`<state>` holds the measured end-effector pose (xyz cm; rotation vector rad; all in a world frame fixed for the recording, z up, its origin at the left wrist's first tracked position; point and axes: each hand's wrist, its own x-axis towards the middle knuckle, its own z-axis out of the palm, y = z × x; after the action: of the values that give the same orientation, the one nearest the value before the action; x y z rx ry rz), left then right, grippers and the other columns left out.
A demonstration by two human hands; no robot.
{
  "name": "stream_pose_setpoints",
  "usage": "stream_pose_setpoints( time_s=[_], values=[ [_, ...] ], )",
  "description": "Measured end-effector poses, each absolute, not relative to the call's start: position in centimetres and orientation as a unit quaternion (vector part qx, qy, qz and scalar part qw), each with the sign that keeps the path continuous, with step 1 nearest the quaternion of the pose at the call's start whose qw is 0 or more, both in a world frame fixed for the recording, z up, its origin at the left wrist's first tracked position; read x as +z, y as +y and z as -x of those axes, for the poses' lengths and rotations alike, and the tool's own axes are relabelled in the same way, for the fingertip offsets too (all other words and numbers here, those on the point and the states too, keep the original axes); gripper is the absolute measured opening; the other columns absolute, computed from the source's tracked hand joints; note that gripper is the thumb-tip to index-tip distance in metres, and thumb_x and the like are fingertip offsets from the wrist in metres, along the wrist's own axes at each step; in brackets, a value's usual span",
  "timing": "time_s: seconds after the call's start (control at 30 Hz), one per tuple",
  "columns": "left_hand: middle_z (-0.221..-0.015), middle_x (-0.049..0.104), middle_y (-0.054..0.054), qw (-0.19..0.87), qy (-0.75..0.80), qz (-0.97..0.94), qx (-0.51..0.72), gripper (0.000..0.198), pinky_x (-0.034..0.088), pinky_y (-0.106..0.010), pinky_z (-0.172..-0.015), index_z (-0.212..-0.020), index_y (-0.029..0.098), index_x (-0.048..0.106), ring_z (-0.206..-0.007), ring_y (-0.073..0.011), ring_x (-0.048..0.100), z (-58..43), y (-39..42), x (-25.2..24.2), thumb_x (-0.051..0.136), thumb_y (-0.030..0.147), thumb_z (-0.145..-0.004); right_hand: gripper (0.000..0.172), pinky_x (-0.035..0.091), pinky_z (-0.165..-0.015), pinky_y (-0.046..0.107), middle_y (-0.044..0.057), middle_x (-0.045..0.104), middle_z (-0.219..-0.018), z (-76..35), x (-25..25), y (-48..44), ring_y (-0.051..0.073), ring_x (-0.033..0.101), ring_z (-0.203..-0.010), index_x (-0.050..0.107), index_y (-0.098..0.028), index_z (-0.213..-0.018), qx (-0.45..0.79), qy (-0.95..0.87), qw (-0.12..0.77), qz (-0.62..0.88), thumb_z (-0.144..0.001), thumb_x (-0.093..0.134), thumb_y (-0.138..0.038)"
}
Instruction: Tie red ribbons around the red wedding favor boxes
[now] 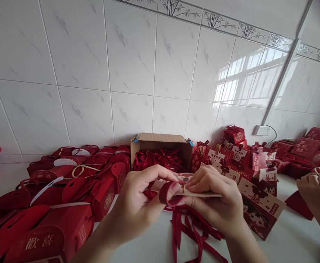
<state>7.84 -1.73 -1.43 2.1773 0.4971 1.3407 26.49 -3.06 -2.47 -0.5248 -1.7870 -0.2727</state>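
In the middle of the view my left hand (138, 199) pinches a dark red strap (164, 193) that curls into a loop. My right hand (216, 193) grips the cream upper edge of a red and cream paper gift box (207, 195), its fingers on top and thumb beneath. Between the two hands the strap meets the box edge beside a small gold-coloured piece (183, 188). Most of the box body is hidden by my hands. Loose dark red ribbons (177, 230) lie on the table just below.
Red gift boxes (51, 233) crowd the left side. An open cardboard carton (162, 138) of red ribbons stands against the tiled wall. Printed gift boxes (261, 212) stand to the right. At the far right, another person's hand (314, 191) works at a red box (299, 205).
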Motion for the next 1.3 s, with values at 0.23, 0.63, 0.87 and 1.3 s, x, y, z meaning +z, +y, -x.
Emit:
stream_pose_setpoints(
  time_s=[0.23, 0.63, 0.87, 1.3],
  values=[
    [-0.091, 0.073, -0.001, 0.27, 0.182, -0.818, 0.474, 0.008, 0.054, -0.017, -0.068, -0.089, 0.02, 0.07, -0.081, -0.0124, 0.068, -7.3, -2.0, -0.7, 0.062, 0.018, -0.086, 0.026, 0.044, -0.054, 0.027, 0.0, 0.063, -0.062, -26.3, -2.7, -3.0, 0.012, 0.059, -0.055, 0.053, -0.018, -0.069, -0.096, -0.776, 0.585, 0.213, -0.078, 0.074, -0.031],
    [-0.093, 0.074, 0.0, 0.258, 0.199, -0.832, 0.448, 0.011, 0.054, -0.019, -0.075, -0.089, 0.022, 0.072, -0.088, -0.0141, 0.067, -6.8, -1.9, -0.2, 0.062, 0.02, -0.085, 0.025, 0.044, -0.055, 0.027, 0.0, 0.063, -0.062, -25.9, -2.7, -3.2, 0.012, 0.059, -0.055, 0.055, -0.019, -0.07, -0.072, -0.782, 0.581, 0.212, -0.078, 0.074, -0.033],
    [-0.086, 0.071, 0.0, 0.273, 0.214, -0.837, 0.423, 0.01, 0.051, -0.021, -0.075, -0.083, 0.02, 0.07, -0.084, -0.0144, 0.065, -6.7, -1.8, 0.0, 0.061, 0.023, -0.087, 0.026, 0.043, -0.055, 0.027, 0.0, 0.063, -0.062, -25.9, -2.9, -3.2, 0.012, 0.059, -0.057, 0.055, -0.018, -0.07, -0.045, -0.783, 0.582, 0.215, -0.076, 0.076, -0.033],
    [-0.078, 0.063, -0.003, 0.372, 0.148, -0.827, 0.395, 0.012, 0.044, -0.023, -0.057, -0.093, 0.02, 0.064, -0.064, -0.0119, 0.054, -6.0, -1.9, -0.6, 0.061, 0.029, -0.086, 0.022, 0.044, -0.055, 0.028, 0.001, 0.064, -0.062, -25.6, -2.6, -3.5, 0.013, 0.06, -0.054, 0.056, -0.017, -0.072, -0.07, -0.78, 0.597, 0.174, -0.083, 0.069, -0.031]
  ],
)
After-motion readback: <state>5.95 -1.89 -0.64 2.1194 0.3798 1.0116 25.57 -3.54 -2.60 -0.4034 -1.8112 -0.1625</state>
